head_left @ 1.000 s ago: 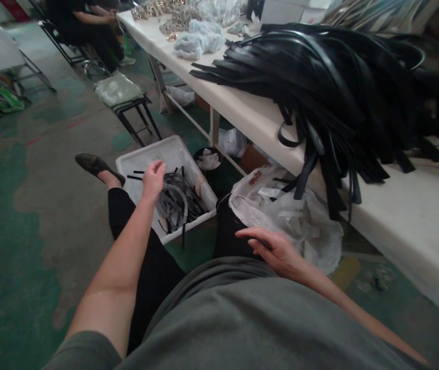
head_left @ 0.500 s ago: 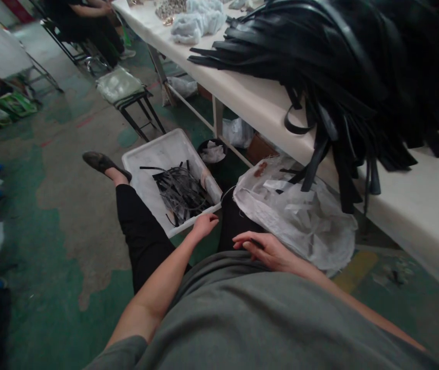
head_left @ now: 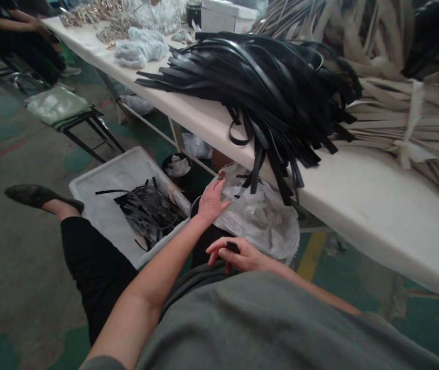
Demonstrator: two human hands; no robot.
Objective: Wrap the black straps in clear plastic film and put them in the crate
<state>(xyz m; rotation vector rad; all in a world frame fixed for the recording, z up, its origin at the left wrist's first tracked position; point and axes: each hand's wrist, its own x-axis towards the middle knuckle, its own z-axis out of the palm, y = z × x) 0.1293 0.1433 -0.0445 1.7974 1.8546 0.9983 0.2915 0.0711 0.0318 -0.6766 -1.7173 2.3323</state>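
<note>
My left hand (head_left: 211, 202) reaches over my knee with its fingers apart and nothing in them, by the near edge of a whitish plastic sack (head_left: 269, 218). Close to my waist, my right hand (head_left: 244, 255) is curled around a small black object (head_left: 232, 247); only its end shows, so its kind is unclear. Black leather-like straps (head_left: 242, 77) lie in a heap on the table, their ends hanging over the edge above the sack. At my left, a white plastic bin (head_left: 99, 216) on the floor holds cut black strips (head_left: 148, 208).
The long white table (head_left: 358, 205) runs along my right. Bundled beige straps (head_left: 388, 113), a white box (head_left: 227, 16) and metal pieces (head_left: 88, 13) lie on it. A stool (head_left: 59, 105), a black bucket (head_left: 176, 167) and a seated person (head_left: 7, 31) are to the left.
My left hand has moved from above the bin's edge up and right toward the sack, its fingers spreading. My right hand keeps the black object near my waist. The view has turned right.
</note>
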